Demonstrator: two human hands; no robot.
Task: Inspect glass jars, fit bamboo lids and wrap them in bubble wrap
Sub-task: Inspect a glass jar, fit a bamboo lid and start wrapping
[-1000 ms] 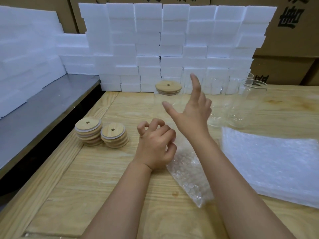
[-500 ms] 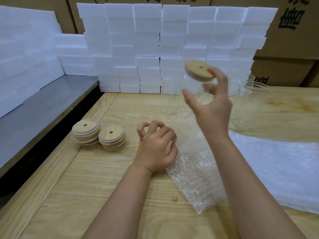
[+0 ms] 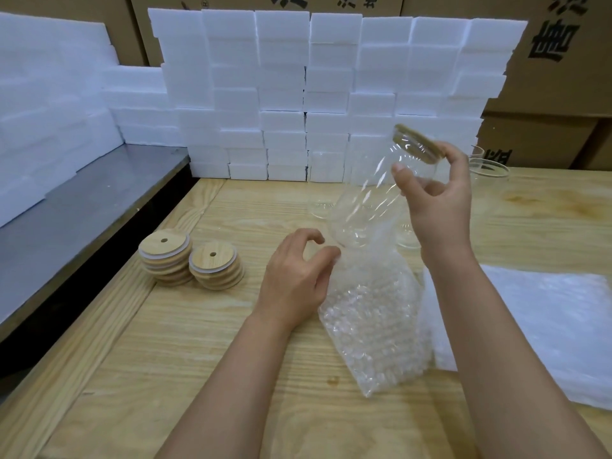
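R grip (image 3: pixel 437 200) clamped on glass jar (image 3: pixel 367 200) just under its bamboo lid (image 3: pixel 419 142); jar tilted in air, base at mouth of bubble-wrap bag (image 3: pixel 374 326). L grip (image 3: pixel 294 279) curled, pinching bag's mouth edge. Bag lies on bench (image 3: pixel 165 359); lid stacks (image 3: pixel 188 260) well left, open bench btwn.

The light is soft and even, from above, with only weak shadows on the tabletop (image 3: pixel 198 342). The foam blocks (image 3: pixel 281 77) look very bright. The edges are curved by the wide lens.
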